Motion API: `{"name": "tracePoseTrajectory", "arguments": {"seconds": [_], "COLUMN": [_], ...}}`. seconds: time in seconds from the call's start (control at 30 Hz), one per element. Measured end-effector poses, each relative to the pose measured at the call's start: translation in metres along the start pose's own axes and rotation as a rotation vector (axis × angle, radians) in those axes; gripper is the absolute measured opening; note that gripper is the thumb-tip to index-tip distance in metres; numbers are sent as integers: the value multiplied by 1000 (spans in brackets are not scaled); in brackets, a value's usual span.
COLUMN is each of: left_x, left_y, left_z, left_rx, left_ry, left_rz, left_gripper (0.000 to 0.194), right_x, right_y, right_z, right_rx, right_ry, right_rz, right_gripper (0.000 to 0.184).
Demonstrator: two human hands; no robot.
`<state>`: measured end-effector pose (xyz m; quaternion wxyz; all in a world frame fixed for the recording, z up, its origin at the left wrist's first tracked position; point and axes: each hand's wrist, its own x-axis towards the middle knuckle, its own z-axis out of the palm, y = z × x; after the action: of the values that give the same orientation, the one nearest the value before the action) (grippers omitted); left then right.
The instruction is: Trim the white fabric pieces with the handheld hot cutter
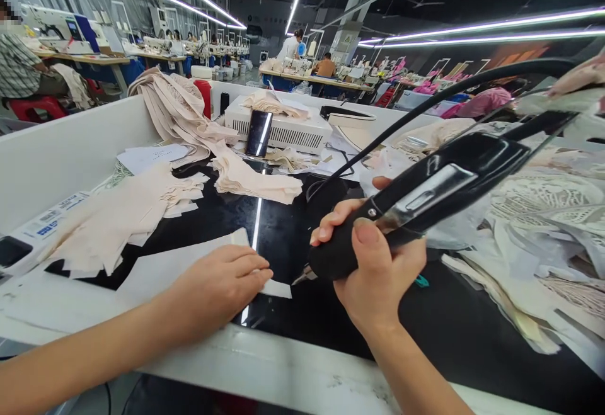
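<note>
My right hand (pixel 378 264) is wrapped round a black corded hand tool (pixel 420 188) with a silver panel on its side. The tool's pointed metal tip (pixel 305 274) angles down to the left, close to the narrow end of a white flat piece (pixel 179 257). My left hand (pixel 227 286) lies palm down over that piece, fingers stretched and close together, pressing it on the glossy black surface (pixel 278 238). Part of the piece is hidden beneath my left hand and forearm. Whether the tip touches it, I cannot tell.
Stacked pale pink cut pieces (pixel 127 207) lie left, with another stack (pixel 255 179) behind. A phone (pixel 259 133) leans on a white vented box (pixel 283 126). Lace and fabric (pixel 543 213) crowd the right. The tool's black cable (pixel 425 103) arches overhead. People sit at sewing tables beyond.
</note>
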<state>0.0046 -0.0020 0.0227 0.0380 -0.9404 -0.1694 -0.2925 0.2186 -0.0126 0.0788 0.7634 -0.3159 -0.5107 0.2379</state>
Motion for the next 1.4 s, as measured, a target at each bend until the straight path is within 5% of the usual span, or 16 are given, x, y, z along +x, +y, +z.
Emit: {"name": "tracePoseTrajectory", "arguments": {"seconds": [0.23, 1.03, 1.4], "left_x": [4, 3, 1], "left_y": [18, 19, 18], "left_z": [13, 21, 19], "left_rx": [-40, 57, 47], "left_ry": [-53, -124, -163], "left_rz": [53, 13, 19], "left_gripper": [19, 30, 34], "right_x": [-5, -7, -11], "right_y": [2, 6, 0], "right_z": [2, 2, 0], "right_rx": [40, 19, 17], "right_ry": [6, -9, 4], "right_rz": [-9, 21, -5], "right_gripper": [39, 44, 33]}}
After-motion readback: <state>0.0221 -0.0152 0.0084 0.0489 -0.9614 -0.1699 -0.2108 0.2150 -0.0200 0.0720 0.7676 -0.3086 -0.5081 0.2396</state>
